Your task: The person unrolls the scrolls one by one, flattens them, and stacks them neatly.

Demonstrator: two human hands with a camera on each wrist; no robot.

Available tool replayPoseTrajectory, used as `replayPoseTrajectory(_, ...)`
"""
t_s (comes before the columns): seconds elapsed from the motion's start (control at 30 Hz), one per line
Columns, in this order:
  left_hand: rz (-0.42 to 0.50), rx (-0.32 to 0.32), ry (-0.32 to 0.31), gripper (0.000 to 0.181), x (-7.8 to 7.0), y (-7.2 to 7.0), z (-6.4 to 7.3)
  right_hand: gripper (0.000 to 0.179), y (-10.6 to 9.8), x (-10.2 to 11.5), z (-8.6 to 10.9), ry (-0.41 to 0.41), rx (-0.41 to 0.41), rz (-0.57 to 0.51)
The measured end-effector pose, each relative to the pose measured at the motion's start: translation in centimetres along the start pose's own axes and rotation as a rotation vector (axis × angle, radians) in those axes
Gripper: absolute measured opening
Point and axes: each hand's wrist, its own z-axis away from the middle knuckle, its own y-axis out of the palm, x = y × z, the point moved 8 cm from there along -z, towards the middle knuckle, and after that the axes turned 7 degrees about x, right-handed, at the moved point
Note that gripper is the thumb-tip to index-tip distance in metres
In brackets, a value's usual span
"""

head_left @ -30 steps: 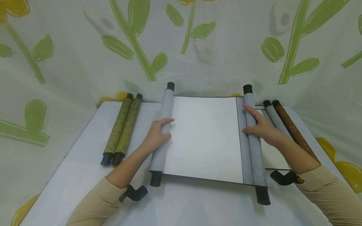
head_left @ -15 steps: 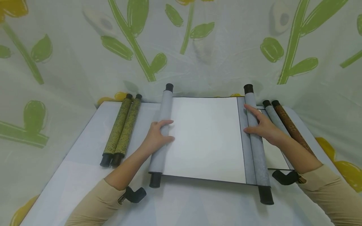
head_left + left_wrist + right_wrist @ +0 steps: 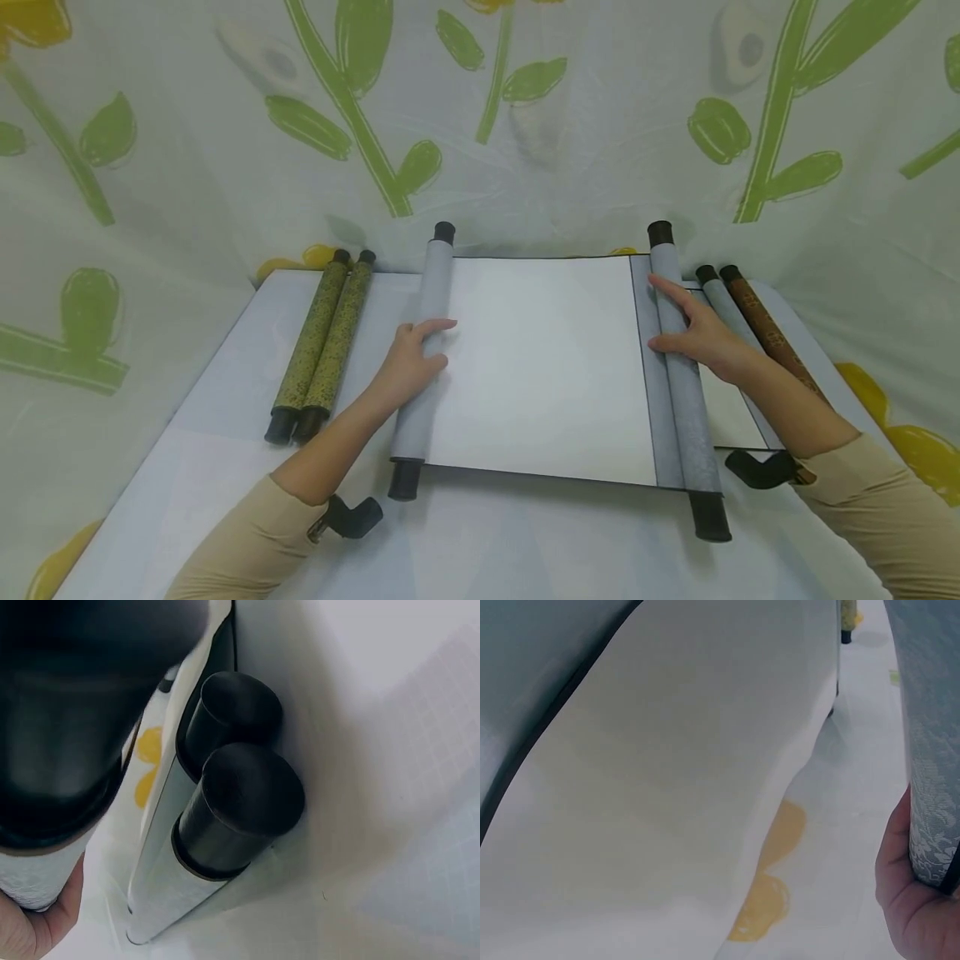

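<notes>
A hanging scroll with blank white paper is partly unrolled, slightly above the table by its shadow. My left hand grips its pale grey left roll, thumb and index finger around the inner side. Around the right roll, my right hand has its thumb and fingers curled. Black knobs cap the rolls. In the left wrist view, my left hand shows only partly below a large black knob. Patterned grey cloth covers the roll beside my right hand in the right wrist view.
Two green-gold patterned rolls lie side by side on the white table at left. To the right lie a second sheet, a grey roll and a brown patterned roll. A leaf-printed curtain hangs behind.
Both hands have drifted slightly apart, the left roll going left and the right roll going right. A little more white paper shows between them.
</notes>
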Motion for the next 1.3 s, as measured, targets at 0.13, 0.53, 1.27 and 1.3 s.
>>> replayPoseTrajectory(0.13,-0.005,-0.007,-0.005,0.052,0.2,-0.1,0.0,0.093,-0.1,0.0,0.1,0.016,-0.007,0.028)
replayPoseTrajectory(0.53,-0.038,-0.019,-0.039,0.064,0.7,0.0,0.1,0.095,-0.1,-0.4,-0.3,0.004,0.008,0.034)
replayPoseTrajectory(1.27,0.01,0.008,-0.024,0.06,1.0,-0.8,0.1,0.095,-0.4,-1.0,-0.3,-0.009,0.013,0.032)
replayPoseTrajectory(1.3,0.004,0.006,-0.026,0.06,1.0,-0.8,0.1,0.095,-0.4,-1.0,-0.3,-0.009,0.013,0.031)
